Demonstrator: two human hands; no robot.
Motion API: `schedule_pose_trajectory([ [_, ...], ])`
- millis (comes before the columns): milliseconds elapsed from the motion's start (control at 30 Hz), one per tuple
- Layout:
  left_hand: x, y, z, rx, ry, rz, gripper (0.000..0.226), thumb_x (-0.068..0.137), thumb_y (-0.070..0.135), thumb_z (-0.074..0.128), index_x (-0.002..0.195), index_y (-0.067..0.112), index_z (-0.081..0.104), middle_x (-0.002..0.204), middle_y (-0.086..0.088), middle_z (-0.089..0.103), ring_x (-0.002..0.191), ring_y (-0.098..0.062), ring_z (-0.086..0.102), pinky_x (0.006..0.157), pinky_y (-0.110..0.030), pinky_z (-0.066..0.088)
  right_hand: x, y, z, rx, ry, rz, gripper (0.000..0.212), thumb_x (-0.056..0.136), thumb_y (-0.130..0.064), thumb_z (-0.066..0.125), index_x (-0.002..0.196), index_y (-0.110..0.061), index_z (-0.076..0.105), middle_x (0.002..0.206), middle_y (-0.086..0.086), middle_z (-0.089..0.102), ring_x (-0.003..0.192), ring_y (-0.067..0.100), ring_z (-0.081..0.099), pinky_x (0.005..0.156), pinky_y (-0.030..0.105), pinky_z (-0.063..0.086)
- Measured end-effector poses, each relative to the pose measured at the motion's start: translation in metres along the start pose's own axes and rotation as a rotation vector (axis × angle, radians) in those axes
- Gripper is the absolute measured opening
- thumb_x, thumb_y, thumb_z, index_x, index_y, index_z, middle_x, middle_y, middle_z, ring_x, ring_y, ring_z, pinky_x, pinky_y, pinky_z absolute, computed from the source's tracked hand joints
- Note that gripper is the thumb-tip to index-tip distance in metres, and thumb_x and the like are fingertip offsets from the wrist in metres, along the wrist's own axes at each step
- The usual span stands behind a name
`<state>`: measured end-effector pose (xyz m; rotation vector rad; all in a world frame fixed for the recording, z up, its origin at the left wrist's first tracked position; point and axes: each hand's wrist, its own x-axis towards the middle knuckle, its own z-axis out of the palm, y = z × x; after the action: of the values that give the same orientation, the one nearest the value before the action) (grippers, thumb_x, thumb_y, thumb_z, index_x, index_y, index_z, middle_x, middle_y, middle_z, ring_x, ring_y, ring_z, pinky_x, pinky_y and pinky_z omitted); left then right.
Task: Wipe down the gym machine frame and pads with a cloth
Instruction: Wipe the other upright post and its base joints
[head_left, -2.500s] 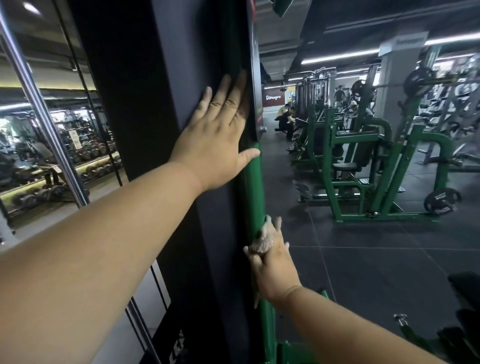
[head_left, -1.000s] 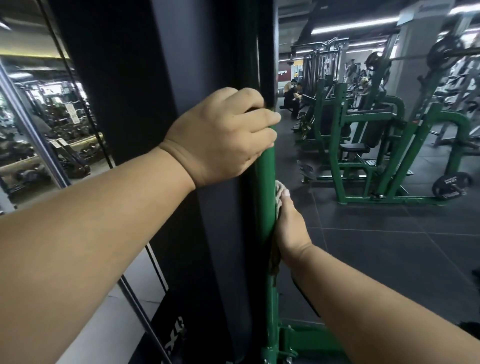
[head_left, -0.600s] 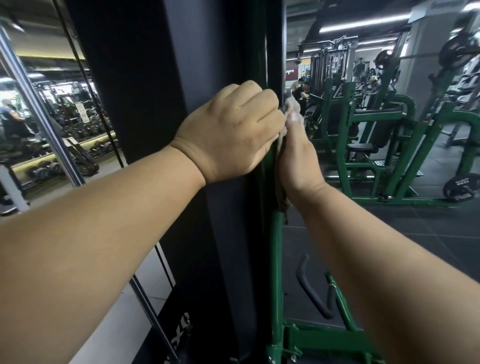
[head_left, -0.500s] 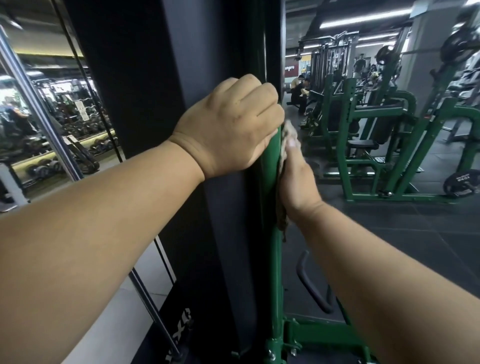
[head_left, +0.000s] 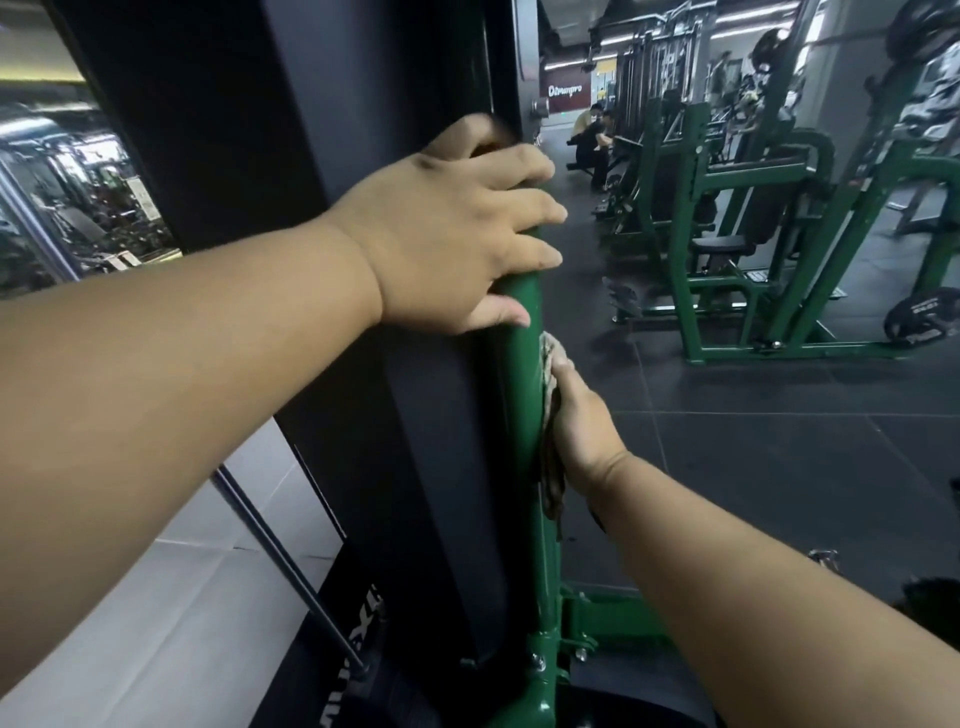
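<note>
A green upright post (head_left: 521, 415) of the gym machine frame runs down the middle of the head view, beside a tall black panel (head_left: 363, 156). My left hand (head_left: 457, 234) grips the post high up, fingers curled round it. Lower on the post's right side, my right hand (head_left: 582, 421) presses a pale, crumpled cloth (head_left: 549, 364) against the green metal. The cloth shows above my fingertips and hangs below my wrist. My right palm and fingers are mostly hidden behind the hand's back.
The post's green base with bolts (head_left: 540, 665) meets the dark floor. A thin metal rod (head_left: 291, 566) slants at lower left. Green machines (head_left: 737, 249) and a weight plate (head_left: 922, 322) stand at right. Seated people (head_left: 592, 135) are far back.
My right hand slid the cloth down the green post, from beside my left hand to well below it. My left hand kept its grip on the post, fingers now spread more.
</note>
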<state>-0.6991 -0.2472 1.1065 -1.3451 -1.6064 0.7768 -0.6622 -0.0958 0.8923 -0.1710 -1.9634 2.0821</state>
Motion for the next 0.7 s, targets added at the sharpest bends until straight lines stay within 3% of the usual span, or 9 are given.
schedule_pose_trajectory([
  [100, 0.007, 0.005, 0.002, -0.036, -0.075, -0.028, 0.076, 0.092, 0.082, 0.04, 0.138, 0.028, 0.066, 0.149, 0.001, 0.054, 0.147, -0.035, 0.033, 0.118, -0.056, 0.034, -0.004, 0.029, 0.002, -0.001, -0.014, 0.024, 0.038, 0.109, -0.061, 0.028, 0.131, -0.063, 0.059, 0.137, -0.024, 0.064, 0.13, -0.005, 0.054, 0.113, 0.025, 0.038],
  [233, 0.009, 0.005, -0.002, -0.023, -0.11, -0.03, 0.077, 0.093, 0.085, 0.036, 0.134, 0.028, 0.068, 0.14, 0.003, 0.057, 0.14, -0.035, 0.037, 0.117, -0.052, 0.035, -0.021, 0.083, -0.003, 0.006, -0.024, 0.183, 0.039, 0.111, -0.055, 0.023, 0.138, -0.057, 0.051, 0.14, -0.026, 0.058, 0.133, 0.0, 0.05, 0.11, 0.025, 0.032],
  [333, 0.012, 0.006, -0.003, -0.02, -0.129, -0.029, 0.079, 0.093, 0.085, 0.034, 0.132, 0.025, 0.068, 0.138, 0.002, 0.057, 0.139, -0.036, 0.038, 0.116, -0.054, 0.035, -0.023, 0.104, -0.007, -0.035, -0.037, 0.233, 0.048, 0.107, -0.062, 0.023, 0.149, -0.052, 0.046, 0.151, -0.02, 0.052, 0.146, 0.008, 0.042, 0.122, 0.032, 0.028],
  [400, 0.012, 0.005, -0.002, -0.009, -0.139, -0.026, 0.08, 0.093, 0.085, 0.033, 0.13, 0.024, 0.068, 0.137, 0.001, 0.056, 0.138, -0.036, 0.037, 0.117, -0.055, 0.034, -0.026, 0.097, -0.003, -0.032, -0.005, 0.153, 0.053, 0.111, -0.055, 0.022, 0.16, -0.041, 0.037, 0.163, -0.018, 0.039, 0.151, 0.001, 0.031, 0.128, 0.029, 0.019],
  [500, 0.013, 0.006, -0.002, 0.006, -0.133, -0.031, 0.082, 0.093, 0.086, 0.031, 0.129, 0.022, 0.068, 0.136, 0.0, 0.057, 0.138, -0.037, 0.037, 0.117, -0.057, 0.034, -0.036, 0.073, 0.011, -0.096, 0.04, -0.131, 0.049, 0.116, -0.036, 0.021, 0.165, -0.03, 0.017, 0.172, -0.016, 0.013, 0.151, -0.018, 0.008, 0.12, 0.005, 0.006],
  [567, 0.013, 0.006, -0.004, 0.013, -0.14, -0.024, 0.081, 0.093, 0.085, 0.031, 0.129, 0.022, 0.068, 0.135, 0.0, 0.057, 0.137, -0.037, 0.037, 0.116, -0.056, 0.034, -0.039, 0.058, 0.019, -0.147, 0.057, -0.337, 0.053, 0.115, -0.033, 0.029, 0.165, -0.028, 0.014, 0.174, -0.013, 0.009, 0.157, -0.006, -0.001, 0.125, 0.013, 0.003],
  [633, 0.012, 0.007, -0.006, 0.027, -0.142, -0.019, 0.08, 0.094, 0.084, 0.032, 0.129, 0.022, 0.068, 0.135, -0.001, 0.057, 0.136, -0.037, 0.038, 0.116, -0.054, 0.034, -0.039, 0.053, 0.023, -0.181, 0.075, -0.473, 0.062, 0.111, -0.031, 0.041, 0.167, -0.022, 0.017, 0.174, -0.01, 0.017, 0.161, 0.008, 0.005, 0.13, 0.028, 0.009],
  [700, 0.012, 0.006, -0.007, 0.034, -0.13, -0.025, 0.08, 0.094, 0.084, 0.032, 0.129, 0.022, 0.068, 0.135, -0.001, 0.057, 0.136, -0.037, 0.038, 0.117, -0.053, 0.033, -0.039, 0.063, 0.021, -0.275, 0.091, -0.506, 0.068, 0.109, -0.033, 0.049, 0.168, -0.021, 0.018, 0.172, -0.014, 0.021, 0.16, 0.009, 0.013, 0.131, 0.044, 0.015],
])
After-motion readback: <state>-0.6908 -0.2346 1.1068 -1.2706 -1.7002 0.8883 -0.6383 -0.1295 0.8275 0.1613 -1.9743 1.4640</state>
